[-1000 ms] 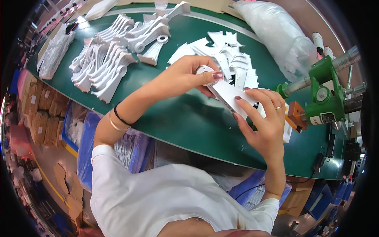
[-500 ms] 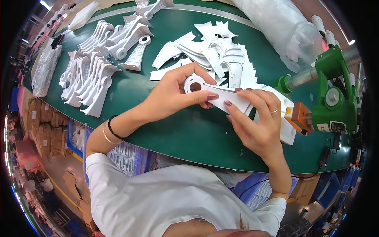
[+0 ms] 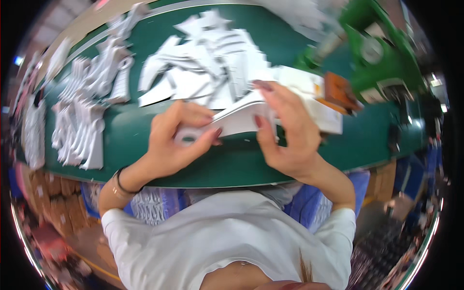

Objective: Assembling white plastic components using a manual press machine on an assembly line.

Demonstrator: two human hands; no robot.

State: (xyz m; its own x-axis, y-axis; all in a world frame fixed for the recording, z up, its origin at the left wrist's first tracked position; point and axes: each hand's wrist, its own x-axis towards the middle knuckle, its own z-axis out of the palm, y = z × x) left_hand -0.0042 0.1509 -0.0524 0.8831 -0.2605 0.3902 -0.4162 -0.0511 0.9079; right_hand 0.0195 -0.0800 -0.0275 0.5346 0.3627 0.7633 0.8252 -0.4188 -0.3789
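Observation:
Over the green table's near side I hold a long white plastic part (image 3: 239, 124), with a ring at its left end and a flared right end. My left hand (image 3: 176, 137) pinches the part beside the ring, thumb in front. The thumb and fingers of my right hand (image 3: 290, 128) grip the flared end. The part is tilted, showing a curved edge along its top. Behind it lies a heap of curved white plastic panels (image 3: 203, 60). The picture is slightly smeared by motion.
At the right stands a green hand press (image 3: 382, 58) with an orange-brown block (image 3: 340, 91) above a white fixture (image 3: 328, 116). Rows of white ringed parts (image 3: 77, 133) lie at the left of the table (image 3: 128, 140). A clear plastic bag (image 3: 295, 17) sits at the back.
My view has shifted, so the table's things appear farther left. My hands have tilted the white part, now edge-up, and its ring has turned from facing me to lying flatter.

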